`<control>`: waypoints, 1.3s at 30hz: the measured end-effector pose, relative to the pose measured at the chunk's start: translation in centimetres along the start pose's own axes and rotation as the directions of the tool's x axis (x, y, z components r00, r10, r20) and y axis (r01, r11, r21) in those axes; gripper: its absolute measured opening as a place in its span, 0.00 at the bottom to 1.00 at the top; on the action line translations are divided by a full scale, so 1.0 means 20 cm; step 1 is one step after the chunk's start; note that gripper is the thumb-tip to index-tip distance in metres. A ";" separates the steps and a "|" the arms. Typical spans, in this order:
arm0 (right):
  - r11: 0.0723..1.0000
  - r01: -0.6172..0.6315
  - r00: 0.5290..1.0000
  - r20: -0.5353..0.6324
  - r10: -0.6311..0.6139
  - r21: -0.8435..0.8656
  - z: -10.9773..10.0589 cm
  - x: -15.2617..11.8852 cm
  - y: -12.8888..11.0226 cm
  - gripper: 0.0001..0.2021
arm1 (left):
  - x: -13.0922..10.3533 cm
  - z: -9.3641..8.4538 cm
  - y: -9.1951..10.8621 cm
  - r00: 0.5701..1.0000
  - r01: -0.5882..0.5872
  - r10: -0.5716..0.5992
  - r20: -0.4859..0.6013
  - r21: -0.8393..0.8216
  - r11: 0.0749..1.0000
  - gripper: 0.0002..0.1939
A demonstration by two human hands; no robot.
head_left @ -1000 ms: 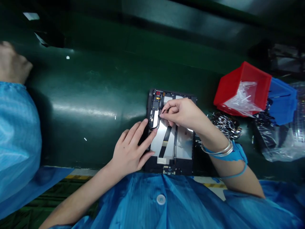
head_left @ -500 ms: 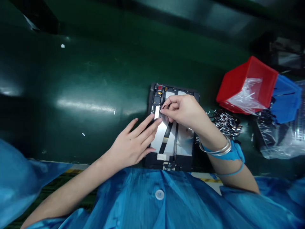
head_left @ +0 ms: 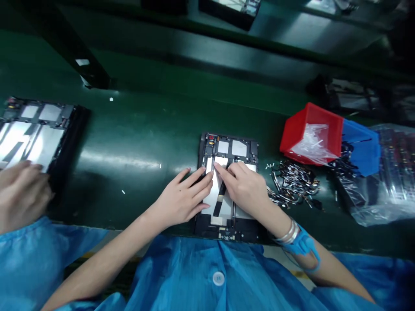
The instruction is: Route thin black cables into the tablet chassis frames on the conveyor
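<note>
Hands [head_left: 214, 190] flat on open tablet [head_left: 238, 149]

1 head-worn camera looks forward and steeply down, close over the green belt [head_left: 129, 142].

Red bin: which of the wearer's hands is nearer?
Right. The right hand rests on the opened tablet, with the pile of small parts between it and the red bin; the left hand lies farther off, at the tablet's left edge.
</note>
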State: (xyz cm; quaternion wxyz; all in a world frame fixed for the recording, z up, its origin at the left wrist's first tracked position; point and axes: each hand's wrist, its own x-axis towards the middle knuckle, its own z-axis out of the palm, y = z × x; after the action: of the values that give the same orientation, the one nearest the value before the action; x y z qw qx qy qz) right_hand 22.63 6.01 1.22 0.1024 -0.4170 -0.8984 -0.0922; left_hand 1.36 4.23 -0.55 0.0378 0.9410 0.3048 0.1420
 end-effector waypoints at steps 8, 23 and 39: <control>0.989 -0.149 0.983 -0.100 0.151 0.023 -0.08 -0.02 0.01 0.15 | -0.07 -0.03 0.07 0.956 0.201 -0.230 -0.185 -0.164 0.966 0.23; 0.480 -0.689 0.683 0.267 0.680 0.543 -0.10 -0.32 -0.14 0.24 | -0.13 -0.09 0.33 0.432 0.410 -0.898 0.077 -0.904 0.119 0.26; 0.658 -0.677 0.566 -0.338 0.752 0.329 -0.06 -0.84 0.06 0.04 | 0.90 0.11 -0.90 0.454 0.244 -0.889 -0.064 -0.950 0.193 0.25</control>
State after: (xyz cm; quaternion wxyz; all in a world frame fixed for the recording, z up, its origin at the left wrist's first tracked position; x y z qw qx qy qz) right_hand 34.19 -5.79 -1.81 0.3673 -0.7023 -0.6066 -0.0622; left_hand 5.80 29.40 -1.13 0.4436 0.4686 0.5375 0.5429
